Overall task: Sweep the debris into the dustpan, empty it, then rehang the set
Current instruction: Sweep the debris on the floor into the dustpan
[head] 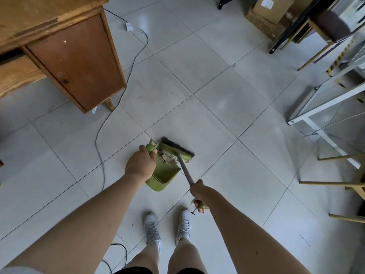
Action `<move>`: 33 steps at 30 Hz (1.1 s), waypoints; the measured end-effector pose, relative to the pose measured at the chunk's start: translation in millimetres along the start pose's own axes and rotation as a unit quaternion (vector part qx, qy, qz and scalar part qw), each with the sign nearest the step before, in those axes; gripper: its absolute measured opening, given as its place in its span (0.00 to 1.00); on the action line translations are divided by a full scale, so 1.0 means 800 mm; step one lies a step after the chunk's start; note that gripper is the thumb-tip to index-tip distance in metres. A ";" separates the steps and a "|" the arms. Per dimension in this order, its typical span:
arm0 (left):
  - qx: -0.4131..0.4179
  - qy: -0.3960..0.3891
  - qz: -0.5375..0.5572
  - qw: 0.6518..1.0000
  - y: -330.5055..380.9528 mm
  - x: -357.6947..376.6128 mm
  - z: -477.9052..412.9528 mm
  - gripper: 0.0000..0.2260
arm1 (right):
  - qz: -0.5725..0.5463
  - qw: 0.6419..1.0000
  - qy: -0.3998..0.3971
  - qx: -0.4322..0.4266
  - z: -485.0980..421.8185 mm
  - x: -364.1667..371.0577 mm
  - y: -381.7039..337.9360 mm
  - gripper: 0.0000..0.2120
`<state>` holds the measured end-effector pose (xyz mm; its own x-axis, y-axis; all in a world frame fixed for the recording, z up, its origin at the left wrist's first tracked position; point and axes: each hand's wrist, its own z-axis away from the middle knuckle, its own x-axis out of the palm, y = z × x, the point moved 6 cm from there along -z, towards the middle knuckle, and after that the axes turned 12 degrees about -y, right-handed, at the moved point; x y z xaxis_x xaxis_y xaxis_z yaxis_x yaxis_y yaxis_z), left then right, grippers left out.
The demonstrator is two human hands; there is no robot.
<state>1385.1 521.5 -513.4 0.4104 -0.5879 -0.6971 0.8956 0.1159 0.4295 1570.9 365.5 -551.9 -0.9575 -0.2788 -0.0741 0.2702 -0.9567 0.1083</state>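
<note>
A green dustpan (165, 175) stands on the tiled floor ahead of my feet, its mouth facing away from me. My left hand (141, 165) grips the top of its green handle (151, 148). Crumpled paper debris (167, 157) lies at the pan's mouth. The green broom head (175, 150) with dark bristles sits right behind the debris, against the pan's opening. My right hand (199, 194) grips the grey broom stick (184, 169) near its green end.
A wooden desk (75, 54) stands at the left with a grey cable (102, 133) trailing across the floor beside it. A white table frame (320, 119), wooden stool legs (335, 182) and cardboard boxes (264, 14) fill the right side.
</note>
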 end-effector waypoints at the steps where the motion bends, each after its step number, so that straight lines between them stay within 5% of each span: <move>1: -0.001 -0.001 0.001 1.000 -0.002 0.003 0.003 0.18 | 0.020 1.000 0.000 -0.005 -0.002 0.004 0.006 0.09; 4: 0.000 -0.001 0.001 1.000 -0.003 0.011 0.014 0.19 | 0.056 0.998 -0.015 -0.022 -0.003 0.016 0.026 0.06; 11: -0.020 -0.017 0.058 0.998 -0.003 0.038 0.051 0.19 | 0.150 0.982 0.024 -0.115 0.033 0.007 0.046 0.17; 16: -0.013 -0.005 0.055 0.998 -0.008 0.061 0.090 0.19 | 0.143 0.982 0.059 -0.112 0.060 -0.020 0.059 0.10; 33: -0.031 0.016 0.090 0.995 -0.045 0.124 0.239 0.19 | -0.087 0.987 0.052 -0.124 0.047 -0.020 0.148 0.16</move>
<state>1361.1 305.6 -488.3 0.5698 -0.5266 -0.6309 0.8154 0.2674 0.5134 1614.7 260.0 -500.6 -0.9795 -0.1035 -0.1730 0.1315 -0.9784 -0.1592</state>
